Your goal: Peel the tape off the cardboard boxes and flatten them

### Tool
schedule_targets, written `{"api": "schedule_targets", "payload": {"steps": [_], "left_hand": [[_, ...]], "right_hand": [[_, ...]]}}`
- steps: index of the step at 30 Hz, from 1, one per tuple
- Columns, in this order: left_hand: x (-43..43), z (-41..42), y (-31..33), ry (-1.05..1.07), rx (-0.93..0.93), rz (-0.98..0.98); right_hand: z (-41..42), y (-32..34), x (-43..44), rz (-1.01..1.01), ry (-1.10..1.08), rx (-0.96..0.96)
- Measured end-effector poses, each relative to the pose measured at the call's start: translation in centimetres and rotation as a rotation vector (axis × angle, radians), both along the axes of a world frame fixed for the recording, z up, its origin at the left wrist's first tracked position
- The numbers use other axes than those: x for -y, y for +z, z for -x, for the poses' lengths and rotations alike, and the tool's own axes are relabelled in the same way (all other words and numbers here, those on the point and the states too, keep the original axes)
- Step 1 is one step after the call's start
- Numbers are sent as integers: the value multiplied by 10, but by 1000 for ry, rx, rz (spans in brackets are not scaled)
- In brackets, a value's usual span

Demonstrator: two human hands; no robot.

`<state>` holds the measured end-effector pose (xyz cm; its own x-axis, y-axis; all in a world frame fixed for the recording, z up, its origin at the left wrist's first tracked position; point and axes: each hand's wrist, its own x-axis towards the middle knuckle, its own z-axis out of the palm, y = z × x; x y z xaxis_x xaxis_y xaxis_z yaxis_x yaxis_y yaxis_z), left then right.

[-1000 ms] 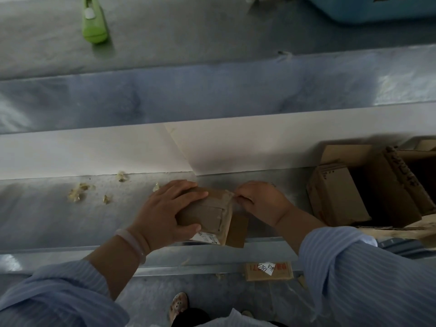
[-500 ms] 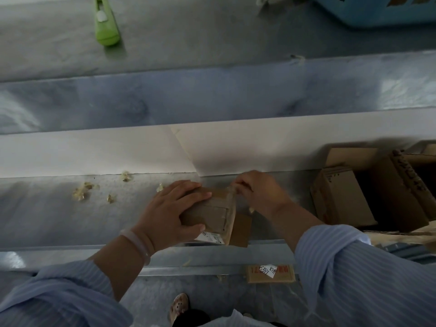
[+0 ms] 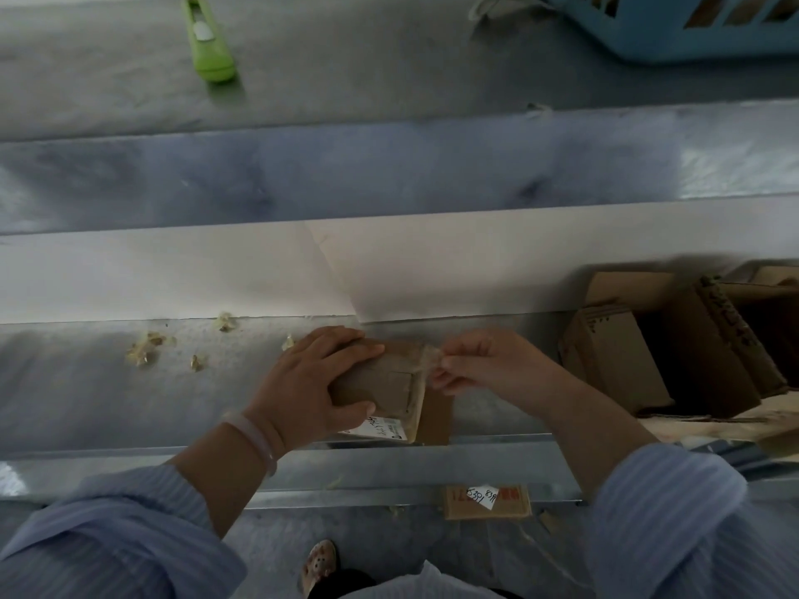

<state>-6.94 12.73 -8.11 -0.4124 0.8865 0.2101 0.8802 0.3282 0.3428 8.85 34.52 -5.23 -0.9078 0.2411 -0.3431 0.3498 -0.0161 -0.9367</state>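
Observation:
A small brown cardboard box [image 3: 389, 382] sits on the metal worktable [image 3: 108, 395] near its front edge, a white label on its near side and one flap lying open to the right. My left hand [image 3: 311, 386] grips the box from the left, fingers over its top. My right hand [image 3: 484, 365] is at the box's right top corner and pinches a strip of clear tape [image 3: 428, 356] that lifts off the box edge.
Several cardboard boxes [image 3: 622, 361] are piled at the right. Scraps of peeled tape [image 3: 145, 348] lie at the left. A green utility knife [image 3: 209, 41] and a blue basket [image 3: 674, 23] sit on the raised far shelf. A flat box piece [image 3: 486, 501] lies on the floor below.
My right hand has risen from the box's right side to its top corner and drawn the tape strip away to the right. My left hand keeps its hold on the box.

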Motion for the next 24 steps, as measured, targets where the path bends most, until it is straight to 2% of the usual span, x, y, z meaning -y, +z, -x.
{"api": "schedule_targets", "payload": {"steps": [3,6,11,14,16,20,24], "left_hand": [[0,0,0,1,-2,5],[1,0,-1,-1,-8,10],[1,-2,0,-3,-18,0],[1,-1,-2,-4,-24,-14],[0,-1,-2,-4,-25,-13],[1,-2,-3,6,-30,4],[-1,-4,-3,43,-39,9]], "right_hand": [[-6,1,3,234,-10,48],[-8,3,8,438,-145,22],[-1,1,22,331,-264,29],[4,-2,31,355,-405,30],[6,-6,36,232,-468,33],[5,-21,43,-266,-408,44],[0,-20,49,-518,-312,51]]}}
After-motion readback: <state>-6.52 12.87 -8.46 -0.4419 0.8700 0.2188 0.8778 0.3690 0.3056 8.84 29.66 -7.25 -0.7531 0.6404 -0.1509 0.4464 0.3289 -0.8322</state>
